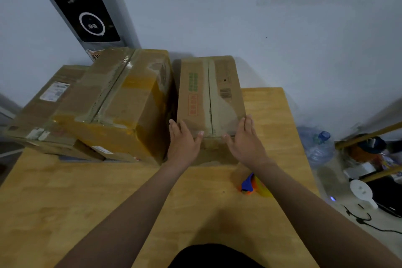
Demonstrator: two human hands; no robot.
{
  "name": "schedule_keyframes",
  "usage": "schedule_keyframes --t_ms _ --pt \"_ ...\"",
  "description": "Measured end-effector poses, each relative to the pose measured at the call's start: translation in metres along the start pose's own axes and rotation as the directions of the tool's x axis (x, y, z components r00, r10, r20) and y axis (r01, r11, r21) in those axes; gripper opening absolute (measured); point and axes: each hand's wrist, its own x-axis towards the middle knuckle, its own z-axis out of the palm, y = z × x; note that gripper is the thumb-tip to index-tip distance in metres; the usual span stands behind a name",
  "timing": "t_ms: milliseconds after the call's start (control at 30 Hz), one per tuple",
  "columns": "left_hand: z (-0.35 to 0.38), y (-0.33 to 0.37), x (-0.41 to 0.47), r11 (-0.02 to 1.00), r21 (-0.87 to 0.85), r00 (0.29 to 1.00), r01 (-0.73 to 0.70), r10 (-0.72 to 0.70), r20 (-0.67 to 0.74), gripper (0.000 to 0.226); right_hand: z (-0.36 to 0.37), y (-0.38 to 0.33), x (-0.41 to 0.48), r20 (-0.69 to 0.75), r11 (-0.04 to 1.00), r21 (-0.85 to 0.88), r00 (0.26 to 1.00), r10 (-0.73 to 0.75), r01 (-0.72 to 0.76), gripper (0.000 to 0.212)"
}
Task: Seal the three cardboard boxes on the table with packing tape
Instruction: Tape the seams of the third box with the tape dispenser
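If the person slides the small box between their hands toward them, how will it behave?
It probably slides easily: the small box sits flat on the wooden table. It is likely stiff, with flaps closed and sides square under the left hand and right hand. It is unlikely to tip, given its long base. Weight is unclear.

boxes (210, 93) brown, green/red print | table (87, 198) light wood | dispenser (248, 183) blue-orange

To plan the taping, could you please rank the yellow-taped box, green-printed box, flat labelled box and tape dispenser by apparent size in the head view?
1. yellow-taped box
2. green-printed box and flat labelled box: unranked, since the flat one is partly hidden
3. tape dispenser, smallest
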Motion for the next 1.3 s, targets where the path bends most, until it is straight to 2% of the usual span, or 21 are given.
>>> schedule_keyframes --t_ms 67,167,267,367,533,633,700,767,900,1067,1133,1300 --pt "0.0 0.004 0.009 0.995 -0.07 0.996 0.074 -0.076 -0.037 0.096 -0.003 -0.003 0.008 -0.012 0.999 0.04 0.999 0.03 -0.029 0.091" --pt "0.002 0.01 0.021 0.988 -0.051 0.988 0.143 -0.145 -0.048 0.108 -0.007 -0.005 0.025 -0.009 0.994 0.055 0.995 0.1 -0.1 0.104" --pt "0.005 0.017 0.029 0.981 0.023 0.981 0.191 -0.19 -0.046 0.125 -0.008 -0.012 0.039 -0.022 0.986 0.0 0.985 0.169 -0.169 0.114" --pt "0.006 0.018 0.033 0.983 -0.022 0.982 0.181 -0.182 -0.05 0.13 -0.001 -0.014 0.044 -0.071 0.986 -0.031 0.984 0.164 -0.166 0.118" --pt "0.002 0.014 0.039 0.966 -0.198 0.982 0.17 -0.183 -0.052 0.128 0.014 0.007 0.049 -0.142 0.967 0.243 0.983 0.117 -0.08 0.109" --pt "0.0 0.008 0.041 0.931 -0.322 0.979 0.172 -0.198 -0.049 0.132 0.017 0.01 0.049 -0.183 0.871 0.487 0.969 0.169 -0.06 0.109" --pt "0.002 0.0 0.044 0.9 -0.397 0.976 0.179 -0.213 -0.042 0.132 0.016 0.009 0.05 -0.151 0.814 0.573 0.964 0.217 -0.093 0.116" --pt "0.005 -0.005 0.045 0.861 -0.478 0.975 0.176 -0.22 -0.037 0.124 0.012 0.01 0.051 -0.101 0.787 0.602 0.965 0.241 -0.134 0.119" --pt "0.004 -0.015 0.045 0.773 -0.619 0.984 0.14 -0.178 0.0 0.077 0.003 0.011 0.049 -0.031 0.779 0.61 0.978 0.207 -0.146 0.107" --pt "-0.005 -0.028 0.034 0.785 -0.607 0.992 0.125 -0.092 0.086 0.066 -0.004 0.011 0.031 0.002 0.843 0.518 0.986 0.167 -0.144 0.078" --pt "-0.01 -0.035 0.023 0.815 -0.561 0.988 0.145 -0.092 0.123 0.075 -0.005 0.008 0.016 0.026 0.846 0.513 0.987 0.156 -0.147 0.076" --pt "-0.022 -0.059 -0.022 0.905 -0.387 0.971 0.175 -0.094 0.218 0.12 -0.003 -0.005 -0.032 0.122 0.881 0.429 0.979 0.161 -0.198 0.102"
